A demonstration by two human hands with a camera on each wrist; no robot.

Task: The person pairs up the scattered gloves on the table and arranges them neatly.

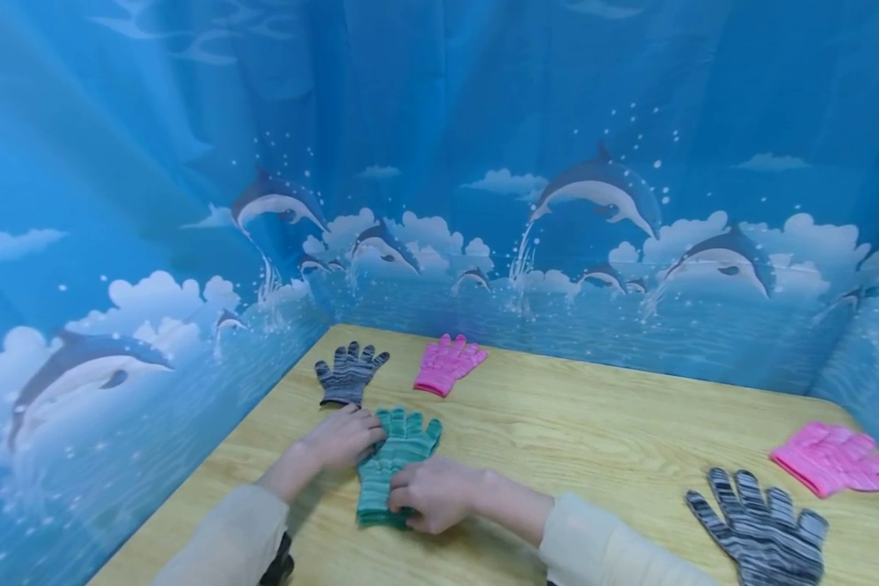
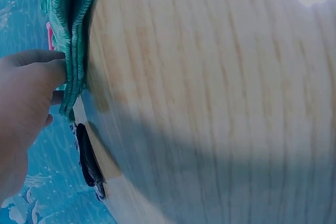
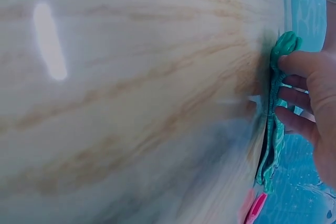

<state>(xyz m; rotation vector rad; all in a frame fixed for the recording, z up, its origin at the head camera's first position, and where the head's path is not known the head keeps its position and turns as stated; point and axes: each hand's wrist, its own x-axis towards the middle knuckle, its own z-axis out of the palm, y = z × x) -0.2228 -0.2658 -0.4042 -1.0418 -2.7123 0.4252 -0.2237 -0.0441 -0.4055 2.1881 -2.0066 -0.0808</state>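
A green striped knit glove (image 1: 399, 456) lies flat on the wooden table, its fingers pointing away from me and its cuff near me. Several green layers show edge-on in the left wrist view. At the glove's left edge, below its fingers, my left hand (image 1: 347, 437) touches the knit with bent fingers; its fingertips are partly hidden. Along the right edge near the cuff, my right hand (image 1: 439, 492) has curled fingers and pinches the knit. In the right wrist view its thumb and fingers meet the green glove (image 3: 275, 93).
A grey-black striped glove (image 1: 347, 374) and a pink glove (image 1: 448, 364) lie at the table's far left. Another striped glove (image 1: 765, 525) and pink glove (image 1: 838, 458) lie at the right. A blue dolphin-printed curtain (image 1: 483, 122) surrounds the table (image 1: 571, 423).
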